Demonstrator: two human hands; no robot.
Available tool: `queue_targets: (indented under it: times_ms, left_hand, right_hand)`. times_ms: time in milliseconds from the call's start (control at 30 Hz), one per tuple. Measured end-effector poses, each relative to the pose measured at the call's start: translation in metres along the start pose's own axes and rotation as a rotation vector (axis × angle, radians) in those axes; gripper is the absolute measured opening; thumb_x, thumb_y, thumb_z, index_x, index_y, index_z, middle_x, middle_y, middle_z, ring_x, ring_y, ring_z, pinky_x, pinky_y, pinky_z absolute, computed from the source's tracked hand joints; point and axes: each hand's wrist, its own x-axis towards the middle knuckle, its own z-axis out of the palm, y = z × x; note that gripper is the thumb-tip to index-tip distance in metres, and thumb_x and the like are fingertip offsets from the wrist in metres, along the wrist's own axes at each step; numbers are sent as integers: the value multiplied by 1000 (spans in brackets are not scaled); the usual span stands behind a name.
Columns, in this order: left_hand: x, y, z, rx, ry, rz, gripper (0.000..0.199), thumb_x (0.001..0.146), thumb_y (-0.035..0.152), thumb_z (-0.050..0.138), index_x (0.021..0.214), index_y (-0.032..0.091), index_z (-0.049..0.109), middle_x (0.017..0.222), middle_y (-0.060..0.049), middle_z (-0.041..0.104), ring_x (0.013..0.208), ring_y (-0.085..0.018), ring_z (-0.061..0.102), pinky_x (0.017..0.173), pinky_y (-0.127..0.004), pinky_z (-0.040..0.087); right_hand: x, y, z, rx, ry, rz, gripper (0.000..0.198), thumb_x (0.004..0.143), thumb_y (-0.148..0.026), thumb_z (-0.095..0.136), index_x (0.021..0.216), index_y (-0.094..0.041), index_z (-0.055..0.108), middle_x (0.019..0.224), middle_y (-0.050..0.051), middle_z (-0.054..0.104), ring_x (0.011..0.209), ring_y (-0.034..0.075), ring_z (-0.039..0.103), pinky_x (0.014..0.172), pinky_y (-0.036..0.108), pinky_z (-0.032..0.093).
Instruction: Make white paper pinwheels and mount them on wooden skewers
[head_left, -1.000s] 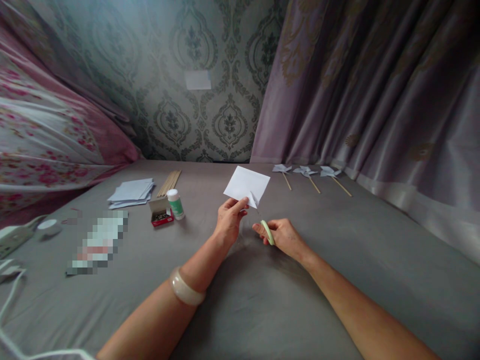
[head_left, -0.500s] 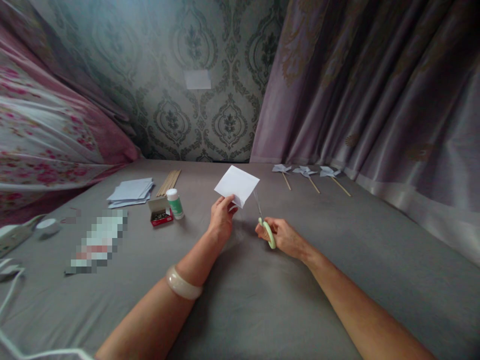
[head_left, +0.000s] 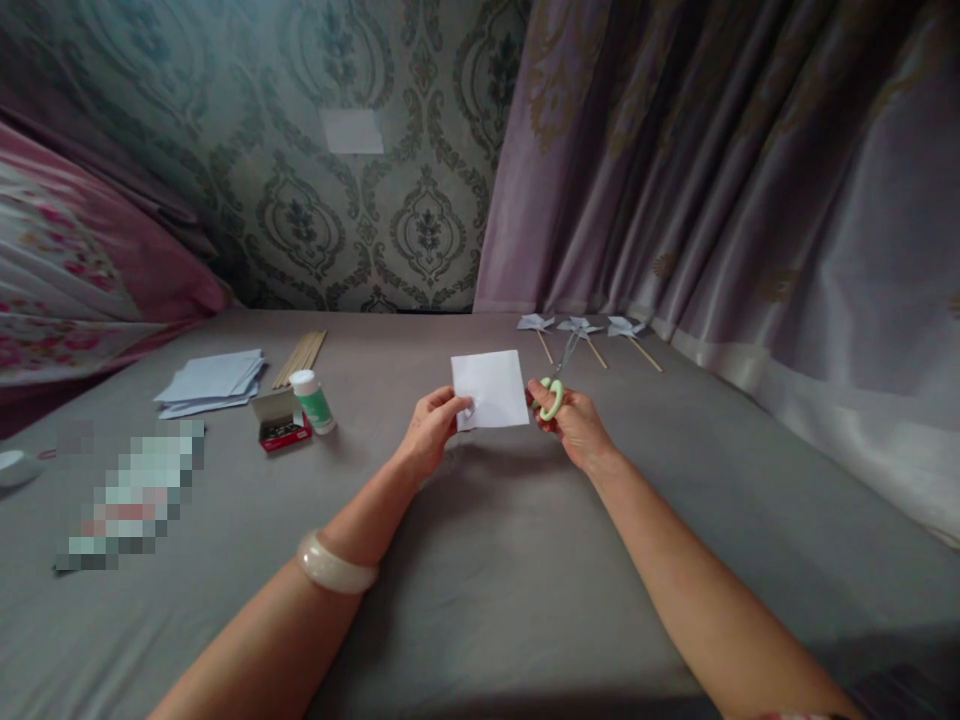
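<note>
A square of white paper [head_left: 492, 388] is pinched at its left edge by my left hand [head_left: 433, 425], thumb on top. At the paper's right side, my right hand [head_left: 576, 425] has its fingers in the pale green handles of a pair of scissors [head_left: 555, 398]. The blades point up and away from me, apart from the paper. Whether the right fingertips touch the paper's edge, I cannot tell. A white bangle [head_left: 336, 565] circles my left forearm.
On the grey sheet at left lie a paper stack [head_left: 212, 380], wooden sticks [head_left: 301, 358], a small red box [head_left: 285, 430], a green-and-white bottle [head_left: 313, 402] and a blurred-out item [head_left: 135, 500]. Three paper pinwheels [head_left: 580, 328] on sticks lie at the back right.
The paper has turned from a tilted diamond to nearly square-on and come lower. My right hand has moved up beside it, the scissors swinging to point rightward. The view has shifted right.
</note>
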Motion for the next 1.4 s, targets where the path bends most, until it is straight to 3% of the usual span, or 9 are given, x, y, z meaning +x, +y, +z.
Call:
queue_targets:
  times_ms: [333,533,800,1133,1267,1400]
  left_hand:
    - [-3,2,0,114,6,8,25,57,35,78,69,15,70,66,-5,63,59,-13,55,48,-22,38]
    - [3,-3,-4,-3,3,-13,34,55,42,83,70,15,69,68,-5,63,56,-11,55,51,-22,41]
    - [-5,-4,9,-48,-4,-102,32,51,35,86,65,16,65,64,-2,61,63,-11,57,56,-21,40]
    - [-13,-12,19,13,-9,-32,23,55,31,83,61,16,66,68,-3,63,63,-11,54,61,-24,38]
    - [-10,-5,15,13,93,77,24,55,32,81,58,16,63,64,0,60,61,-10,51,61,-23,36]
    - [-5,2,7,-50,185,126,27,54,31,81,55,16,59,62,1,58,61,-9,51,60,-22,35]
  right_hand:
    - [-5,3,3,30,-88,-48,44,51,-45,80,51,-20,43,45,-9,38,42,6,33,40,23,27]
    - [-7,4,7,-2,-4,-133,43,53,-49,77,52,-21,44,47,-7,39,45,7,34,42,23,28]
    - [-6,7,8,-16,112,-215,43,61,-52,72,57,-22,42,49,-7,39,47,8,34,44,23,29]
    - [-11,2,13,32,124,-216,44,58,-53,76,57,-21,46,51,-7,40,48,8,34,45,23,28]
    - [-11,1,11,-62,28,-93,52,59,-68,70,62,-18,56,54,-2,52,46,7,34,43,23,25]
    - [-15,2,10,-234,-246,99,71,58,-85,54,65,-15,59,57,2,57,44,7,36,44,23,25]
